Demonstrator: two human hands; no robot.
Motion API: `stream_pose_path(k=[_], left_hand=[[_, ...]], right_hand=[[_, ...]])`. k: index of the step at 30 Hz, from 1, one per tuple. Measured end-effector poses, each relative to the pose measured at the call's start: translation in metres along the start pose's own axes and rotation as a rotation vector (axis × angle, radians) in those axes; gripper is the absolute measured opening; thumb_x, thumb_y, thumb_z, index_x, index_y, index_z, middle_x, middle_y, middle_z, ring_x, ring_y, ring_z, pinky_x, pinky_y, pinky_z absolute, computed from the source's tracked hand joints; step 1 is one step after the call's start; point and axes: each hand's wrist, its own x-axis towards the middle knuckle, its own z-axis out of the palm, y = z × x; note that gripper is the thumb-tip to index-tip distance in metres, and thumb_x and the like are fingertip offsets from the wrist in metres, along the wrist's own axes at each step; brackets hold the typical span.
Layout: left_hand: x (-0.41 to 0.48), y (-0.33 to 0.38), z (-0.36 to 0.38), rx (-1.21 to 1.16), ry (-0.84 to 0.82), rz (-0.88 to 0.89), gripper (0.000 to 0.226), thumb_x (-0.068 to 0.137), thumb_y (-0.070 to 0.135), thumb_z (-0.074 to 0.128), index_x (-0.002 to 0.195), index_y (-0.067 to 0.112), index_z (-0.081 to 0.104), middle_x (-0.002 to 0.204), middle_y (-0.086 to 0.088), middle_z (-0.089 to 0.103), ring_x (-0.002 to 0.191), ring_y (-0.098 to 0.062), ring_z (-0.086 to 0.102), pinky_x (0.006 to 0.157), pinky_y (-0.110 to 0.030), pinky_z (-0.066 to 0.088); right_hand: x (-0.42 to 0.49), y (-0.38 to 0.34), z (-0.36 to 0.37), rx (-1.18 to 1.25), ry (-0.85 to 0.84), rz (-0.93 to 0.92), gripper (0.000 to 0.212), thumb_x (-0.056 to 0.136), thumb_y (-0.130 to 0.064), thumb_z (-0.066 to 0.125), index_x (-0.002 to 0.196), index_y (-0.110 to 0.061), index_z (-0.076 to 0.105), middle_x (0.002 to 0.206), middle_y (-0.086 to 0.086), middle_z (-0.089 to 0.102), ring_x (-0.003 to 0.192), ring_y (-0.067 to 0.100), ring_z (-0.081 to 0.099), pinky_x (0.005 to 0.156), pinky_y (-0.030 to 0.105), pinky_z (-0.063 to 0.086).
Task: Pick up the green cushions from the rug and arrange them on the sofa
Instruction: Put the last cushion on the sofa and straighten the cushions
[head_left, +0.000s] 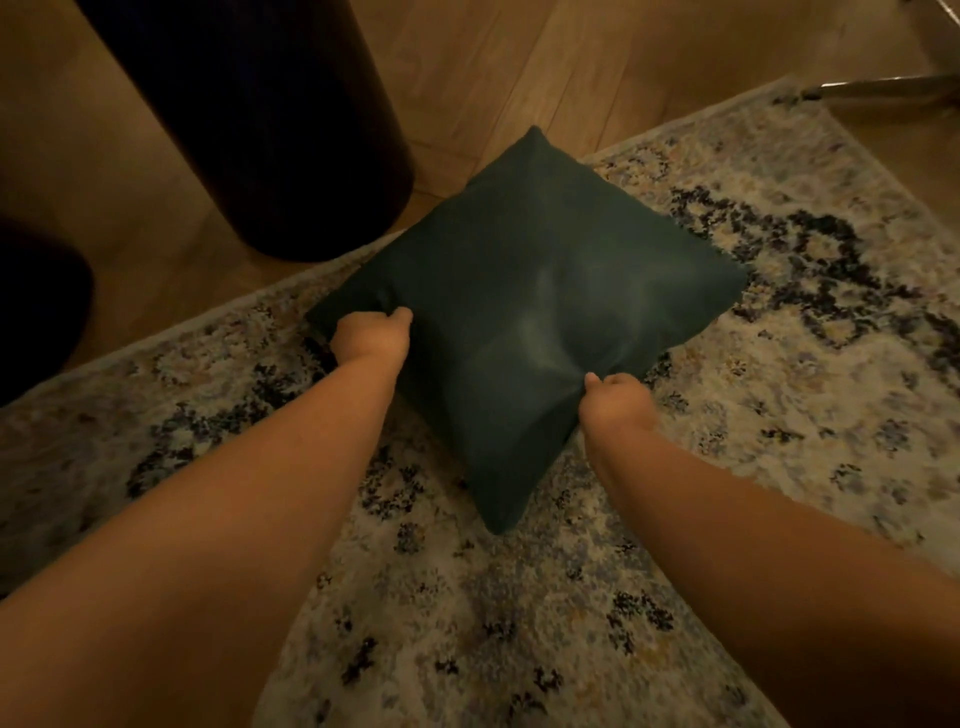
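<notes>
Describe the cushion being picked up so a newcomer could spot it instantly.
Start at the pale patterned rug beside the wooden floor. At its far edge lies a dark green square cushion, gripped by the left hand and right hand. It is the only plain green thing there.

Dark cylinder (249, 119) crowds the cushion's (524, 312) far-left; rug (779, 364) rightward lies open.

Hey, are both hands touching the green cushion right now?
Touching. The head view shows the left hand pinching the green cushion near its left corner, and the right hand gripping bunched fabric on its near edge.
</notes>
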Motion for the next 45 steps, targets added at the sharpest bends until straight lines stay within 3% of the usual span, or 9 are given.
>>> stream_pose_path(k=[4, 8, 18, 22, 25, 29, 34, 40, 45], left_hand=[[-0.020, -0.018, 0.000, 0.031, -0.211, 0.081, 0.087, 0.079, 0.061, 0.059, 0.143, 0.008, 0.036, 0.146, -0.011, 0.042, 0.133, -0.031, 0.040, 0.110, -0.041, 0.034], [-0.041, -0.032, -0.014, -0.192, -0.447, -0.052, 0.101, 0.075, 0.068, 0.057, 0.151, 0.014, 0.018, 0.155, -0.001, 0.029, 0.139, -0.026, 0.032, 0.115, -0.043, 0.028], [-0.127, -0.022, -0.063, -0.184, -0.507, -0.228, 0.095, 0.075, 0.081, 0.035, 0.144, 0.015, 0.037, 0.150, -0.005, 0.037, 0.136, -0.029, 0.037, 0.112, -0.046, 0.030], [-0.156, -0.044, -0.095, -0.445, -0.610, -0.215, 0.073, 0.073, 0.083, 0.032, 0.120, 0.035, 0.061, 0.124, 0.009, 0.064, 0.099, -0.007, 0.063, 0.079, -0.029, 0.049], [-0.169, -0.073, -0.127, -0.610, -0.482, -0.334, 0.069, 0.069, 0.087, 0.034, 0.095, 0.035, 0.073, 0.100, 0.003, 0.075, 0.087, -0.014, 0.071, 0.068, -0.031, 0.054], [-0.193, -0.098, -0.168, -0.716, -0.386, -0.471, 0.079, 0.060, 0.089, 0.042, 0.085, 0.024, 0.077, 0.092, -0.006, 0.076, 0.090, -0.026, 0.070, 0.072, -0.039, 0.055], [-0.234, -0.061, -0.217, -0.789, -0.174, -0.414, 0.037, 0.098, 0.034, 0.042, 0.094, 0.006, 0.065, 0.069, -0.012, 0.071, 0.063, -0.029, 0.067, 0.042, -0.026, 0.052], [-0.272, -0.026, -0.283, -0.716, 0.026, -0.293, 0.023, 0.097, 0.014, 0.045, 0.096, -0.001, 0.062, 0.059, -0.009, 0.066, 0.067, -0.028, 0.058, 0.060, -0.035, 0.047], [-0.316, -0.016, -0.332, -0.444, 0.330, -0.136, 0.041, 0.099, 0.035, 0.042, 0.114, 0.003, 0.064, 0.120, -0.021, 0.061, 0.112, -0.037, 0.056, 0.099, -0.042, 0.043]], right_hand=[[-0.029, -0.014, -0.009, -0.109, 0.170, -0.284, 0.032, 0.097, -0.029, 0.048, 0.071, -0.013, 0.041, 0.074, 0.011, 0.052, 0.081, 0.033, 0.056, 0.062, 0.033, 0.032], [-0.061, -0.043, -0.043, -0.266, 0.222, -0.666, 0.028, 0.098, -0.029, 0.044, 0.075, -0.015, 0.038, 0.067, 0.010, 0.053, 0.068, 0.035, 0.054, 0.054, 0.035, 0.029], [-0.144, -0.110, -0.131, -0.299, 0.022, -1.152, 0.030, 0.095, -0.020, 0.053, 0.069, -0.009, 0.042, 0.065, 0.003, 0.050, 0.065, 0.027, 0.053, 0.056, 0.041, 0.037], [-0.172, -0.113, -0.183, -0.151, -0.199, -1.245, 0.024, 0.092, -0.017, 0.059, 0.072, -0.004, 0.056, 0.064, 0.003, 0.056, 0.062, 0.011, 0.053, 0.058, 0.027, 0.041], [-0.197, -0.111, -0.219, -0.081, -0.299, -1.325, 0.021, 0.091, -0.018, 0.058, 0.073, -0.007, 0.059, 0.064, -0.004, 0.055, 0.065, 0.001, 0.053, 0.060, 0.006, 0.034], [-0.212, -0.106, -0.257, -0.046, -0.337, -1.410, 0.017, 0.092, -0.025, 0.053, 0.078, -0.015, 0.059, 0.073, -0.016, 0.050, 0.070, -0.007, 0.051, 0.065, 0.004, 0.035], [-0.216, -0.118, -0.274, -0.154, -0.392, -1.441, 0.008, 0.090, -0.022, 0.054, 0.086, -0.028, 0.057, 0.078, -0.023, 0.049, 0.073, -0.008, 0.050, 0.066, 0.006, 0.037], [-0.241, -0.135, -0.269, -0.157, -0.454, -1.401, 0.018, 0.091, -0.021, 0.057, 0.082, -0.008, 0.064, 0.114, -0.003, 0.047, 0.100, -0.001, 0.049, 0.090, 0.004, 0.034], [-0.273, -0.148, -0.262, 0.116, -0.605, -0.972, 0.015, 0.094, -0.019, 0.054, 0.095, -0.028, 0.067, 0.137, -0.009, 0.044, 0.127, 0.002, 0.039, 0.106, 0.018, 0.027]])
